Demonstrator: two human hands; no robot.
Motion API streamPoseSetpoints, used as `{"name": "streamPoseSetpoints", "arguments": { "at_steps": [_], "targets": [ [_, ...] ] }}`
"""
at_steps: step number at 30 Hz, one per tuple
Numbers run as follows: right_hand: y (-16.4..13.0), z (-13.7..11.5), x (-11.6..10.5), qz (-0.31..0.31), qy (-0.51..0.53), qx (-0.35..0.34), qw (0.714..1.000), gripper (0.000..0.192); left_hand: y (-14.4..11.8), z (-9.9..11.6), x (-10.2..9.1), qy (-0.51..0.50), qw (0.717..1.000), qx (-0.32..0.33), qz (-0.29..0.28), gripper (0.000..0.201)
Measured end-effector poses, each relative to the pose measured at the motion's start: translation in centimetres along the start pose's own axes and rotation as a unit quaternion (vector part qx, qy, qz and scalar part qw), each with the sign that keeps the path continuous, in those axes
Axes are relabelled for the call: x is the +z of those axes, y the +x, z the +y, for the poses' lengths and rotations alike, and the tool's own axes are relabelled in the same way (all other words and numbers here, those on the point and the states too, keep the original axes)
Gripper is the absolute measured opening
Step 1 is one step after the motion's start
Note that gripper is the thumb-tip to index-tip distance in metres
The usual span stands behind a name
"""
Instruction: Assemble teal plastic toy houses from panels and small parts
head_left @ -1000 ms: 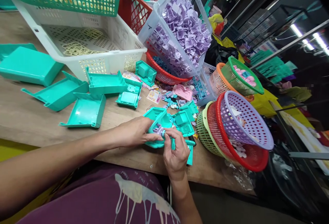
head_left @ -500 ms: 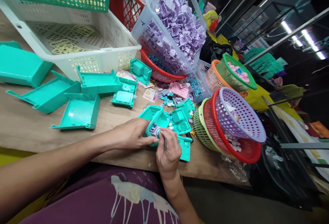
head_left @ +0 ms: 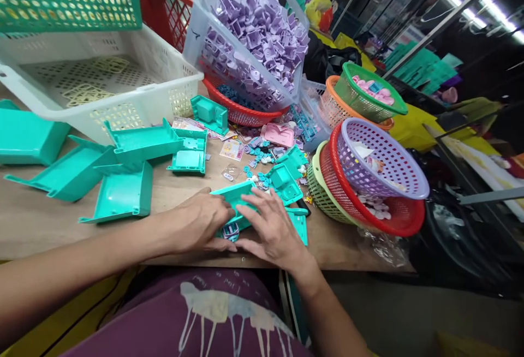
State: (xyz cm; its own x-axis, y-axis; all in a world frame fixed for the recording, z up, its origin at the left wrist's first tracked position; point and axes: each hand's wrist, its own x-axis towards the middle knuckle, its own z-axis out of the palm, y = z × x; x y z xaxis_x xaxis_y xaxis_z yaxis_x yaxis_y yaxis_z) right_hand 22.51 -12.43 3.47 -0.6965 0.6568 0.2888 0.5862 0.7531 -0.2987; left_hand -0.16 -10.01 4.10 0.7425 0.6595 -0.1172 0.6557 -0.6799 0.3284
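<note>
A teal plastic housing [head_left: 234,195] rests on the wooden table in front of me, partly hidden by my hands. At its near side shows a small lilac piece [head_left: 230,231] with a blue part. My left hand [head_left: 196,220] is closed on the housing's left side, thumb low by the lilac piece. My right hand [head_left: 273,225] lies over the right side with fingers spread and thumb near the left thumb; its fingers touch the housing. Just beyond are a second teal part [head_left: 284,184] and small loose pieces [head_left: 262,152].
Several teal housings [head_left: 125,190] lie on the left, before a white crate [head_left: 151,97]. A tilted clear basket [head_left: 196,35] of lilac parts stands at the back. Stacked baskets, with a purple basket [head_left: 417,177] on top, stand to the right. The table's front edge is close to me.
My right hand has gone from a pinch at the lilac piece to spread fingers over the housing. The housing has turned and come lower, with my left hand still on it. The view has shifted slightly.
</note>
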Motion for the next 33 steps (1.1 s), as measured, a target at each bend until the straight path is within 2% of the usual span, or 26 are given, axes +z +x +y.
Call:
{"name": "streamPoseSetpoints", "arguments": {
  "at_steps": [2,4,9,13,18,21,24,27,33],
  "targets": [
    [0.4,0.1,0.5,-0.055,0.004,-0.014,0.998,0.055,0.1,0.3,0.5,0.06,0.997,0.002,-0.037,0.057],
    [0.6,-0.2,1.2,-0.071,0.005,-0.011,0.997,0.054,0.2,0.6,0.8,0.097,0.993,0.01,-0.059,0.054],
    [0.8,-0.9,2.0,-0.088,-0.022,0.015,0.996,0.048,0.3,1.0,0.7,0.101,0.993,0.036,-0.051,0.034],
    [1.3,-0.9,1.8,-0.106,-0.042,0.011,0.993,0.043,0.1,0.6,0.5,0.069,0.996,0.033,-0.041,0.033],
    [1.2,-1.5,2.0,-0.069,-0.049,0.065,0.994,0.052,1.0,-0.6,0.4,0.08,0.994,0.066,-0.026,0.045],
    [0.6,-1.9,2.6,-0.014,-0.072,0.093,0.993,0.066,1.5,-1.1,0.4,0.095,0.989,0.11,0.033,0.055],
    [0.4,-1.5,3.4,0.033,-0.112,0.08,0.99,0.071,1.3,-1.3,0.5,0.123,0.979,0.148,0.074,0.052],
    [1.0,-1.1,3.8,0.038,-0.138,0.058,0.988,0.065,0.6,-1.4,0.2,0.132,0.975,0.158,0.087,0.046],
    [3.0,-2.0,3.7,0.009,-0.13,0.06,0.99,0.035,-1.9,-1.7,-0.7,0.141,0.977,0.13,0.097,0.038]
  ]
}}
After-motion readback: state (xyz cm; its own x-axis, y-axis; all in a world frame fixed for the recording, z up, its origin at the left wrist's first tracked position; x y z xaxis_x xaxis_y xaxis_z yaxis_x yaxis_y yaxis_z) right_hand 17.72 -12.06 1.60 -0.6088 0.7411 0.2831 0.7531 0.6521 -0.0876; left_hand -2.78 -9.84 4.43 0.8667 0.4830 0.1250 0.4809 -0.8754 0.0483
